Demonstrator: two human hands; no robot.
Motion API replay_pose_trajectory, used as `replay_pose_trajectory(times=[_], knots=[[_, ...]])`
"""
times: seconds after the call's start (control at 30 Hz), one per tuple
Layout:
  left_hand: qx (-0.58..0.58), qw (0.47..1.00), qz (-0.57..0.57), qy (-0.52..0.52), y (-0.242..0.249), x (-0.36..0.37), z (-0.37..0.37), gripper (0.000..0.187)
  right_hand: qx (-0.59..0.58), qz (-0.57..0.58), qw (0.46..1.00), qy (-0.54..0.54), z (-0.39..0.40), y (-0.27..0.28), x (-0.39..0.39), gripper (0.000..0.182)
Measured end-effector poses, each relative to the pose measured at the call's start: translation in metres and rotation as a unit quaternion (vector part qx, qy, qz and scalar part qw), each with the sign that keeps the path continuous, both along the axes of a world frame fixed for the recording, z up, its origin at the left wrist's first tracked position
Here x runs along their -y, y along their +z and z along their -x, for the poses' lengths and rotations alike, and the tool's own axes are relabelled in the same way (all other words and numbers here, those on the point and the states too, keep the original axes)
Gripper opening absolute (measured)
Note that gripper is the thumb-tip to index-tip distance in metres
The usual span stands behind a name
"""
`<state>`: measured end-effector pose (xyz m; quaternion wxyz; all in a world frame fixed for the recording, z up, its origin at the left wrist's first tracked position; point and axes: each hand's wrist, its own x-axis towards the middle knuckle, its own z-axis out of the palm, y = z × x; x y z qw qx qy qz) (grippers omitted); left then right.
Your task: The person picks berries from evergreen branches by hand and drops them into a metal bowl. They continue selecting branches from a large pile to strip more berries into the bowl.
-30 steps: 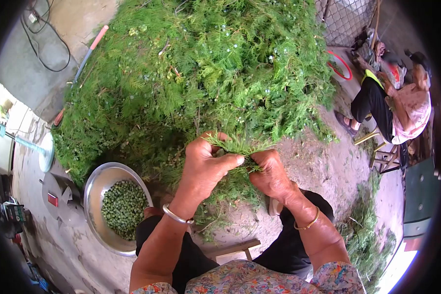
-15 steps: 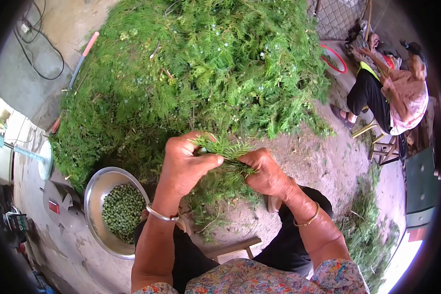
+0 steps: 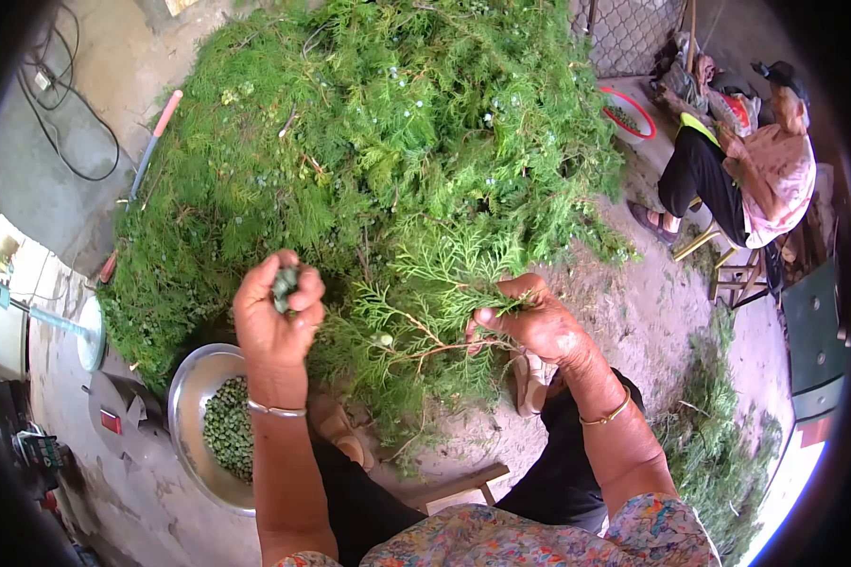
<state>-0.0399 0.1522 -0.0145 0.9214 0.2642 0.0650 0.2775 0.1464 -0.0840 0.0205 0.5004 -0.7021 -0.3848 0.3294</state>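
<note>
My left hand (image 3: 272, 326) is cupped closed around several small green cones (image 3: 285, 287), above and to the right of a metal basin (image 3: 185, 402). In the basin lies a heap of similar green cones (image 3: 229, 433). Between its thumb and fingers my right hand (image 3: 547, 328) grips a leafy conifer sprig (image 3: 425, 333), whose branching tips point left. One pale round cone (image 3: 381, 339) shows on or beside the sprig. Beyond both hands spreads a big pile of green conifer branches (image 3: 359, 142).
A seated person (image 3: 766, 180) is at the right, near a red-rimmed basket (image 3: 645, 121). Loose greenery (image 3: 714, 444) covers the floor at lower right. A pink-handled tool (image 3: 156, 142) leans at the pile's left edge. A wooden stool (image 3: 459, 484) shows between my legs.
My hands have moved apart. The left went left toward the basin with cones in its fingers; the right kept the sprig, which now shows spread out. The view shifted slightly.
</note>
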Motion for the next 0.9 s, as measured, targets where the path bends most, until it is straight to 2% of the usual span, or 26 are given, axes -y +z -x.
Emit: replay_pose_trajectory(times=[0.03,0.07,0.1,0.13,0.17,0.23,0.3,0.33,0.37,0.47,0.53,0.57,0.63,0.7,0.83,0.9], knots=[[0.033,0.997,0.052,-0.051,-0.002,0.007,-0.005,0.028,0.000,0.001,1.000,0.000,0.001,-0.003,0.000,0.016],[0.042,0.994,0.071,-0.076,-0.004,0.011,-0.009,0.032,-0.047,0.009,0.998,-0.049,0.003,-0.007,-0.001,0.020],[0.030,0.995,0.051,-0.081,-0.001,0.018,-0.014,0.031,-0.094,0.017,0.990,-0.099,0.006,-0.008,-0.003,0.024],[0.013,0.998,-0.019,-0.064,-0.003,0.023,-0.018,0.028,-0.034,0.045,0.992,-0.116,0.009,-0.003,-0.002,0.026],[-0.004,0.995,-0.089,-0.046,-0.005,0.029,-0.022,0.026,-0.034,0.045,0.992,-0.116,0.004,-0.008,-0.003,0.026],[-0.097,0.973,-0.210,-0.022,0.017,0.052,-0.030,0.013,-0.021,0.055,0.997,0.044,-0.011,-0.023,-0.004,0.021],[-0.243,0.909,-0.339,-0.018,0.026,0.068,-0.037,0.010,-0.054,0.049,0.996,0.046,-0.005,-0.014,-0.007,0.017],[-0.299,0.858,-0.417,0.009,0.025,0.075,-0.041,0.009,-0.088,0.043,0.994,0.049,-0.002,-0.008,-0.008,0.013],[-0.300,0.822,-0.483,0.034,0.016,0.078,-0.045,0.009,-0.088,0.044,0.994,0.048,0.001,-0.003,-0.009,0.013],[-0.287,0.824,-0.489,-0.012,0.012,0.080,-0.046,0.006,-0.125,0.057,0.990,0.034,0.007,0.007,-0.010,0.009],[-0.289,0.800,-0.524,-0.048,0.015,0.079,-0.044,0.003,0.011,0.056,0.997,0.053,0.007,0.007,-0.008,0.008],[-0.288,0.801,-0.523,-0.050,0.015,0.078,-0.043,0.003,0.011,0.057,0.997,0.052,0.004,0.000,-0.008,0.008],[-0.278,0.781,-0.559,-0.023,0.012,0.077,-0.042,0.006,-0.065,0.026,0.988,0.135,-0.004,-0.020,-0.010,0.008],[-0.291,0.767,-0.572,-0.025,0.013,0.081,-0.042,0.008,-0.062,0.043,0.992,0.106,0.002,-0.011,-0.011,0.008],[-0.282,0.721,-0.633,-0.007,0.001,0.079,-0.044,0.010,-0.056,0.028,0.990,0.130,0.000,-0.023,-0.013,0.010],[-0.289,0.715,-0.637,0.001,0.003,0.080,-0.044,0.011,-0.038,0.016,0.990,0.136,0.000,-0.023,-0.014,0.011]])
